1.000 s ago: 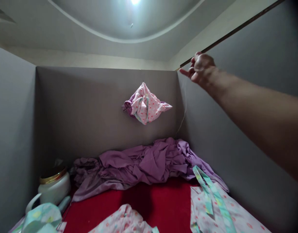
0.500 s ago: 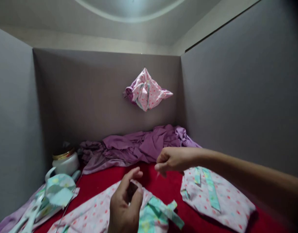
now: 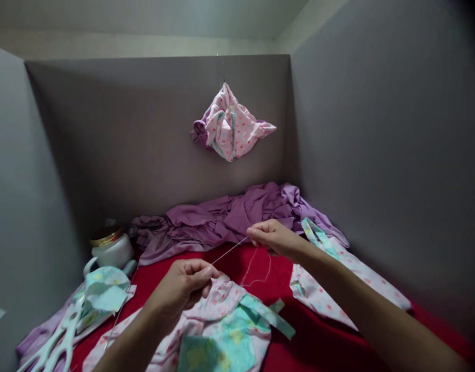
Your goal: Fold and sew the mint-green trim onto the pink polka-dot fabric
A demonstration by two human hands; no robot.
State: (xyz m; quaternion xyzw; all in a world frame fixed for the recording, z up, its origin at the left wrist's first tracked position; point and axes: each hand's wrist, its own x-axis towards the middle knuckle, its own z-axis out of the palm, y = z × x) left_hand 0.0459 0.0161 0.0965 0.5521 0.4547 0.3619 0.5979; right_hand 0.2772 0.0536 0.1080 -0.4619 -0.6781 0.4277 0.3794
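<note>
My left hand (image 3: 187, 284) pinches the upper edge of a pink dotted cloth with green patches (image 3: 237, 336), low in the middle. Further right and higher, my right hand (image 3: 272, 237) is closed on a thin white thread (image 3: 230, 252), drawn taut between both hands. A loose loop of the thread hangs below my right hand over the red surface. Any needle is too small to make out. A second pink dotted cloth (image 3: 326, 299) lies on the right, partly behind my right forearm.
White-handled scissors (image 3: 65, 330) and green scraps (image 3: 106, 289) lie at the left, near a white jar with a gold lid (image 3: 112, 250). Crumpled purple cloth (image 3: 222, 217) lines the back. A dotted bundle (image 3: 233, 126) hangs before the grey back panel (image 3: 125, 129).
My left hand has closed on the cloth's edge and turned. My right hand has moved slightly up, and the thread now shows taut between the hands. The view has tilted down a little.
</note>
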